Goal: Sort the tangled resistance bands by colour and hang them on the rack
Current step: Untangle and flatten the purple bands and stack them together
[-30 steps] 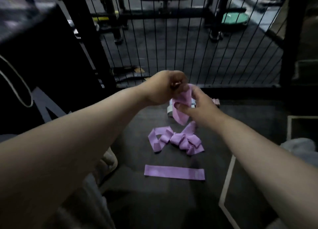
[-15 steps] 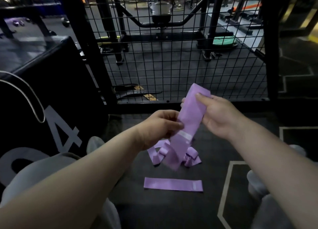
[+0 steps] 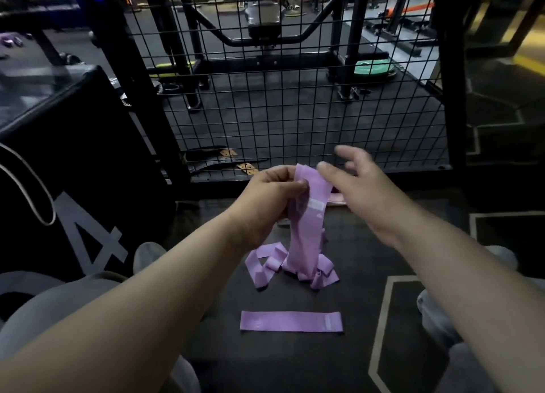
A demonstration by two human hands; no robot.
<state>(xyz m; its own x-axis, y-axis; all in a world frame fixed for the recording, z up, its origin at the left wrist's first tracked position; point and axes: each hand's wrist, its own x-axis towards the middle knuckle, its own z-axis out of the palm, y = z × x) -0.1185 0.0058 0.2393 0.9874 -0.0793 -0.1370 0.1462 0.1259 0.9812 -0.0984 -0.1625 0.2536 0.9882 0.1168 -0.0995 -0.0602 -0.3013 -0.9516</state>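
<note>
Three lots of purple bands lie in the head view. At 9 o'clock stands a black box (image 3: 88, 162) with a big grey 4 on its side. Near the middle, the left hand (image 3: 274, 195) holds one purple band (image 3: 306, 224) close to its top end. The grip is clenched, and the thumb presses the band against the curled fingers. The band hangs straight down toward 6 o'clock, where its lower end meets a tangled pile (image 3: 265, 265) of purple bands on the dark floor (image 3: 295, 363). Further toward 6 o'clock a flat band (image 3: 291, 321) lies alone, apart from the pile. At 3 o'clock from the left hand is the right hand (image 3: 362, 192), with its grip released and its fingers spread. Whether its forefinger touches the band's top, I cannot tell. At 12 o'clock, behind both hands, stands a wire mesh panel (image 3: 295, 103).
</note>
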